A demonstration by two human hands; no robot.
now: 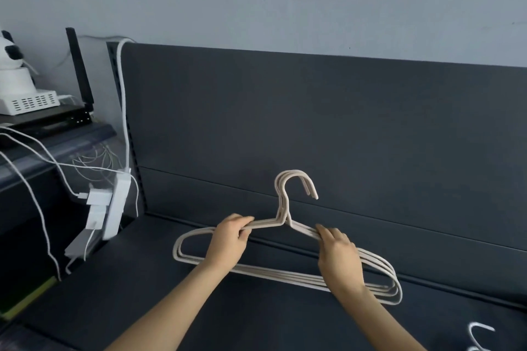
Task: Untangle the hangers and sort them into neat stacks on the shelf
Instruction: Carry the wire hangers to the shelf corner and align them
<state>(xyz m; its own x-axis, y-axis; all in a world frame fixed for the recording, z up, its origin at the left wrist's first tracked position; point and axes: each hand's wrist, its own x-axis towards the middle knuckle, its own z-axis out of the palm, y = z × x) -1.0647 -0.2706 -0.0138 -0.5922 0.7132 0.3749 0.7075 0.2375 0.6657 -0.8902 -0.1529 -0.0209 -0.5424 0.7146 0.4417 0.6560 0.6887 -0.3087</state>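
Observation:
Three beige hangers (285, 275) are held together as one aligned stack, hooks up, tilted over the dark shelf (148, 288) near its back panel. My left hand (231, 239) grips the left shoulder bars just below the necks. My right hand (338, 253) is closed over the right shoulder bars. The lower bars rest close to the shelf surface; whether they touch it is unclear. A white hanger hook (479, 335) pokes in at the bottom right corner, mostly cut off by the frame.
The dark back panel (313, 122) rises behind the shelf. To the left hang a white power strip (115, 202) with plugs and loose cables. A neighbouring shelf carries a white box (31, 101) and a black router.

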